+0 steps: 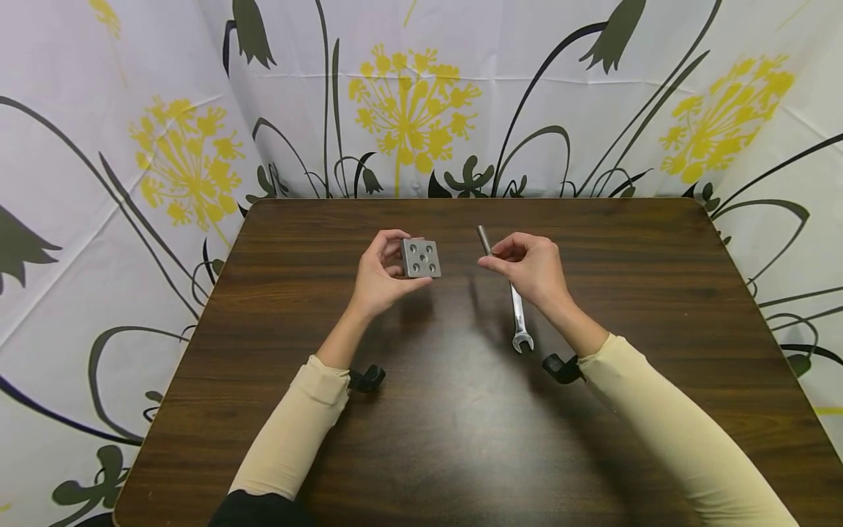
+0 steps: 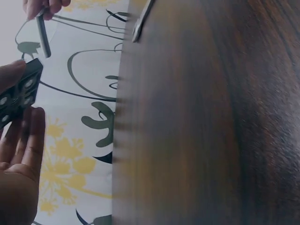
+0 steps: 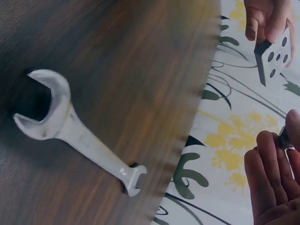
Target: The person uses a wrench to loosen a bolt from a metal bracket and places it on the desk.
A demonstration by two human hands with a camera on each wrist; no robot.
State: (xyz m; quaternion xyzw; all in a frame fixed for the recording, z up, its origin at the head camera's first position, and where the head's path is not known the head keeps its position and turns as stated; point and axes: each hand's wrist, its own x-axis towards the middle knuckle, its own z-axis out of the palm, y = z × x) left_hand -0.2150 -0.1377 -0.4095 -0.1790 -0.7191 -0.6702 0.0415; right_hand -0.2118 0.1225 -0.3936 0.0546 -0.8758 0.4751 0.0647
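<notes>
A square grey metal plate with several round holes is held by its edges in my left hand, thumb below and fingers behind, above the table. To its right, my right hand pinches a grey metal bolt between thumb and fingers. The bolt's shaft tilts up and away, apart from the plate. In the right wrist view, the bolt's head shows partly beside the thumb. On the table below my right hand lies a silver open-end wrench; the hand partly covers it in the head view.
The dark wood-grain table ends at a far edge in front of a white curtain with yellow and grey flowers. Black wrist mounts stick out at both of my wrists, low over the table.
</notes>
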